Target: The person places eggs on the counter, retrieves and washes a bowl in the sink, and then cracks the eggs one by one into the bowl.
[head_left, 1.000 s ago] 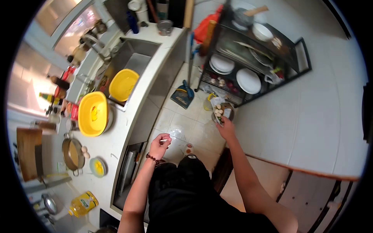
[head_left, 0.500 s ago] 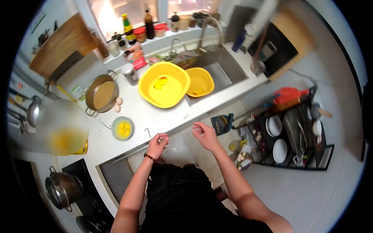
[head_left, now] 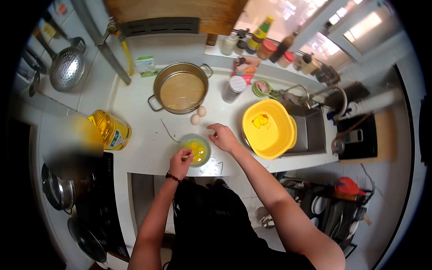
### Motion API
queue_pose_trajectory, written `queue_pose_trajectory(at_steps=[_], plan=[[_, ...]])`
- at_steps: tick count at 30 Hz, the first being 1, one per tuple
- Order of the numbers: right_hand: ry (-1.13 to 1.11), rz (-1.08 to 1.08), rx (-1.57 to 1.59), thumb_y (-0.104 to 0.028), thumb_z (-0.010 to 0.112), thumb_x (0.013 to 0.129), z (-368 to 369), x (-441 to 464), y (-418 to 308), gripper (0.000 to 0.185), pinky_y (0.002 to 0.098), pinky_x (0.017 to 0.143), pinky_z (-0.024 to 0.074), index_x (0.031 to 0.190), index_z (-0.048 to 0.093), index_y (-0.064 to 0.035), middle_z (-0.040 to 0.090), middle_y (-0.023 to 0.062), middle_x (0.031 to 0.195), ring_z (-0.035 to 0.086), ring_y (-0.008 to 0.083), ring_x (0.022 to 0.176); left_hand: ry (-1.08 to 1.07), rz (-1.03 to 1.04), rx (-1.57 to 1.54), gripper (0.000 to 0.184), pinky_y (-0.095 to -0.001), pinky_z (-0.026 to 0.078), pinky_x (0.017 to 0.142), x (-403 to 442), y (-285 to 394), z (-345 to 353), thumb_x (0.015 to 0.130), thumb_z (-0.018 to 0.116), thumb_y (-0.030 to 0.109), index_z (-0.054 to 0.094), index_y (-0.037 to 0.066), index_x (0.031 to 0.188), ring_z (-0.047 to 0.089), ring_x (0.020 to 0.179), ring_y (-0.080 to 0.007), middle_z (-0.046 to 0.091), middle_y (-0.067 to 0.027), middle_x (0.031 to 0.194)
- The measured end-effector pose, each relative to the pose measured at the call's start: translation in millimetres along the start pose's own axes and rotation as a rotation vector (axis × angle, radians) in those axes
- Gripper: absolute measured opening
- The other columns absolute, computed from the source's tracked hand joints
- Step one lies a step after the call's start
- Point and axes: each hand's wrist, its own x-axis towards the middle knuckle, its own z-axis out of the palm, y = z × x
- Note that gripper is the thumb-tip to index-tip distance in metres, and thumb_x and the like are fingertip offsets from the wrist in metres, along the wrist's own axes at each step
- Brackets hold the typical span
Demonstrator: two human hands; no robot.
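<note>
A pale green bowl with several raw egg yolks stands near the counter's front edge. My left hand, with a beaded bracelet at the wrist, is at the bowl's near-left rim. Its thumb and fingers are drawn together over the rim, and whatever lies between them is too small to make out. To the right of the bowl hovers my right hand, fingers loosely bent and apart, holding nothing. Just beyond the bowl lie two whole eggs, beside a wide two-handled metal pot.
A yellow basin is on the right by the sink. Behind are a lidded canister and a sill with bottles and jars. An oil jug stands left, near the black stove. A thin curved strip lies by the bowl.
My view has swung left, toward the pot and bowl. Both hands have moved from in front of the counter to over it, the left reaching the bowl's rim.
</note>
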Motion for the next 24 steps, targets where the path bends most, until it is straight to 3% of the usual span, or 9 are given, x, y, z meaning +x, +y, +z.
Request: queue_pose_trajectory(at_steps=[3,8,11,18,20,22,24], plan=[[-0.087,-0.220,-0.321,-0.006,0.068,0.085,24,50,15,0.045,0.0455,0.091,0.0585,0.129,0.063,-0.0051,0.065,0.0158,0.132,0.068,0.0342,0.113,0.083,-0.025,0.022,0.026,-0.0315,0.058,0.078,-6,-12,-9,0.098,0.072,0.016,0.069,0.000,0.118,0.073,0.085,-0.0184,0.077,-0.0106,0.107],[-0.290,-0.307,-0.553,0.000,0.059,0.084,44,105,19,0.043,0.0464,0.091,0.0591,0.127,0.062,-0.0075,0.062,0.0127,0.137,0.070,0.0349,0.110,0.235,-0.083,0.076,0.028,-0.0328,0.058,0.077,-29,-22,-5,0.096,0.072,0.017,0.068,0.004,0.121,0.072,0.086,-0.0208,0.074,-0.0113,0.112],[-0.337,-0.339,-0.721,-0.003,0.063,0.088,55,121,30,0.028,0.0449,0.085,0.0617,0.115,0.065,-0.0065,0.066,0.0139,0.124,0.072,0.0334,0.107,0.325,-0.050,0.178,0.029,-0.0345,0.058,0.074,-34,-30,3,0.096,0.072,0.017,0.067,0.006,0.123,0.071,0.084,-0.0225,0.070,-0.0128,0.118],[-0.287,-0.494,-0.838,-0.007,0.060,0.091,75,130,47,0.023,0.0404,0.081,0.0619,0.113,0.067,-0.0082,0.068,0.0144,0.119,0.073,0.0310,0.102,0.373,-0.086,0.156,0.033,-0.0351,0.058,0.076,-41,-33,18,0.096,0.074,0.020,0.067,0.007,0.126,0.071,0.090,-0.0238,0.067,-0.0124,0.123],[-0.261,-0.469,-0.837,-0.009,0.062,0.091,77,132,49,0.024,0.0408,0.082,0.0614,0.114,0.067,-0.0083,0.068,0.0143,0.118,0.073,0.0308,0.102,0.364,-0.017,0.182,0.032,-0.0351,0.058,0.076,-37,-41,16,0.096,0.074,0.019,0.067,0.006,0.124,0.072,0.091,-0.0235,0.066,-0.0127,0.123],[-0.255,-0.453,-0.841,-0.011,0.064,0.091,72,123,45,0.025,0.0411,0.082,0.0609,0.115,0.067,-0.0085,0.069,0.0143,0.117,0.072,0.0306,0.101,0.331,-0.072,0.188,0.033,-0.0350,0.058,0.076,-40,-39,14,0.095,0.074,0.018,0.066,0.006,0.125,0.072,0.091,-0.0232,0.064,-0.0129,0.124],[-0.064,-0.461,-0.561,-0.017,0.071,0.088,55,108,37,0.030,0.0424,0.082,0.0592,0.116,0.067,-0.0072,0.069,0.0143,0.115,0.069,0.0311,0.101,0.335,-0.047,0.231,0.034,-0.0351,0.059,0.075,-38,-43,10,0.095,0.074,0.016,0.066,0.006,0.126,0.072,0.090,-0.0234,0.063,-0.0131,0.126]])
